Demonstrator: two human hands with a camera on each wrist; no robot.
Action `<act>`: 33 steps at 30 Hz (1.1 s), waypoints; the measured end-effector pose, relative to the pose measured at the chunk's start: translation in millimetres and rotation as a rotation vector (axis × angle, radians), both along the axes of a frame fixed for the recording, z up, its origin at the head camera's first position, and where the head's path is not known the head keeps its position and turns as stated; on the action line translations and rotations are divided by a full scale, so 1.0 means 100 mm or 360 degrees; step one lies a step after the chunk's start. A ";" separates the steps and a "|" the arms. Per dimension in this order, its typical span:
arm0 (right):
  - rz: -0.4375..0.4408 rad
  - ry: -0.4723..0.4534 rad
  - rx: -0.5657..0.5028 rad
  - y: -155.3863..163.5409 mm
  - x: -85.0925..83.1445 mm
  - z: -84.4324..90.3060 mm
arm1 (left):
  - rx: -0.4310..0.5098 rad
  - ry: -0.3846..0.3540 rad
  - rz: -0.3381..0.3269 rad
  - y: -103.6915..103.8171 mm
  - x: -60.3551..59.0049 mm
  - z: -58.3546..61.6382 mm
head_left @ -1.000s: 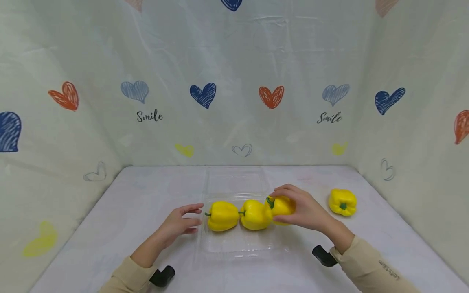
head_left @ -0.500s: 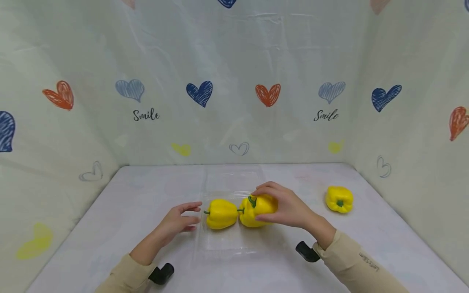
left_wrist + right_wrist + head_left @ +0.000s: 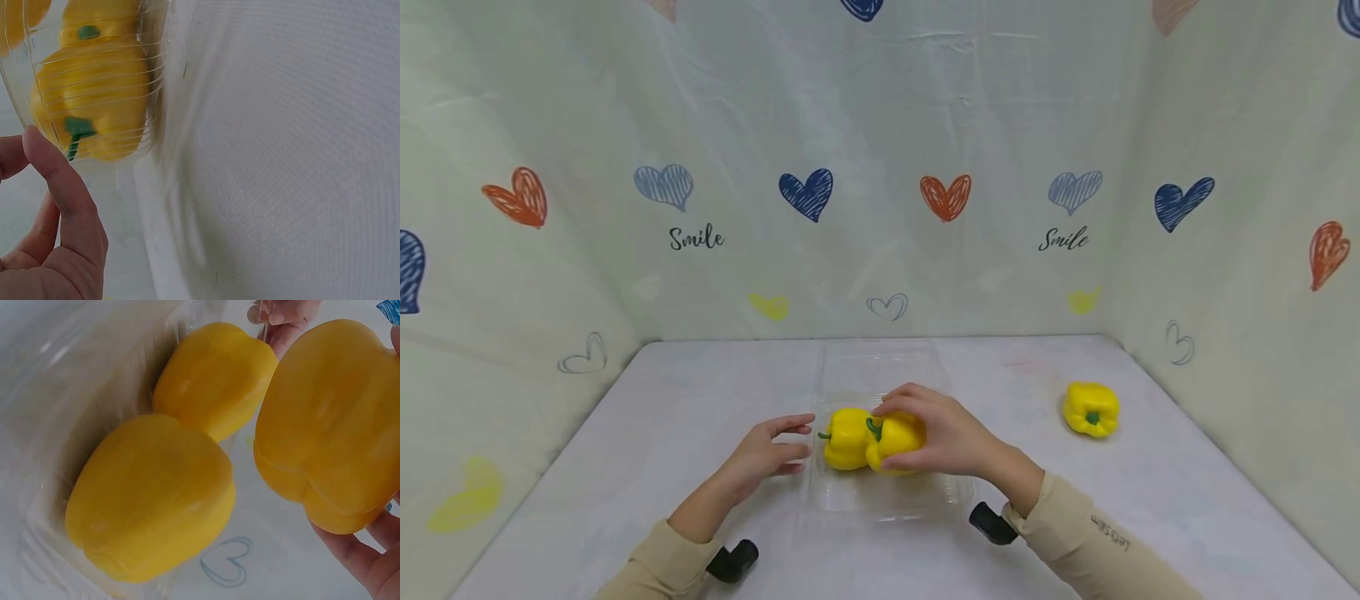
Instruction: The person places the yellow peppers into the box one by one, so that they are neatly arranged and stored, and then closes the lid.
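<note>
- Moved since earlier frames: right hand [image 3: 951, 435] carried its yellow pepper [image 3: 893, 439] leftward over the tray; it was at the tray's right end, now it is up against the left pepper [image 3: 844, 437]. Left hand has not shifted. Camera drifted a bit.
- Backdrop [image 3: 880, 167]: pale sheet with hearts, "Smile" printed twice in script.
- Table [image 3: 647, 433]: white cloth, carries everything.
- Clear plastic tray [image 3: 880, 504]: middle of table, lid folded open behind. Right wrist view shows two peppers lying in it; head view hides the second behind the hand.
- Right hand: fingers curled round the held pepper, grip from the side and top, stem pointing left. Small writing on the sleeve, unreadable.
- Left hand [image 3: 767, 454]: relaxed, fingers loosely spread, holds nothing, just beside the tray's left edge.
- Spare pepper [image 3: 1091, 408]: alone on the table, well apart to the right.
- Handling, a judgement: pepper looks light, firm, glossy so somewhat slippery; wrap fingers round the body, not the stem. Tray looks thin and flexible, may slide.
</note>
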State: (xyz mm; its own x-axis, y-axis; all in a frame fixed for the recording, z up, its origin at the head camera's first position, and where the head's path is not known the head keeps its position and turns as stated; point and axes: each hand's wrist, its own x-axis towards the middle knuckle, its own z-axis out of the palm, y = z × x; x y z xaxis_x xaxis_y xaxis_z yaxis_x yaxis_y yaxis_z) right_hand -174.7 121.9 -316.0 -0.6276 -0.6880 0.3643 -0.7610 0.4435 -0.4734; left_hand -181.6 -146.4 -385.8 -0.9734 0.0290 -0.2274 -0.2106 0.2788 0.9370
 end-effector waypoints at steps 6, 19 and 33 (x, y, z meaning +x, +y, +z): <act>0.0045 -0.0023 0.0039 -0.17 0.04 -0.03 | -0.0012 0.0011 -0.0003 0.00 0.01 0.00; 0.0077 -0.0062 0.0208 -0.38 0.07 -0.20 | -0.0013 0.0036 -0.0005 0.00 0.01 -0.02; 0.0102 -0.0086 0.0372 -0.44 0.06 -0.36 | 0.0002 0.0038 -0.0024 -0.01 0.02 0.00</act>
State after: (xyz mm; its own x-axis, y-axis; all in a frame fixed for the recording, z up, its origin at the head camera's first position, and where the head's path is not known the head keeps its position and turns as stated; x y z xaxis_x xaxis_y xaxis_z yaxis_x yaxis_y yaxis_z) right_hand -169.1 77.6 -351.7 -0.5940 -0.7889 0.1575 -0.7676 0.4973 -0.4043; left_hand -179.1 -147.0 -386.1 -0.9780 0.0437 -0.2039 -0.1838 0.2808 0.9420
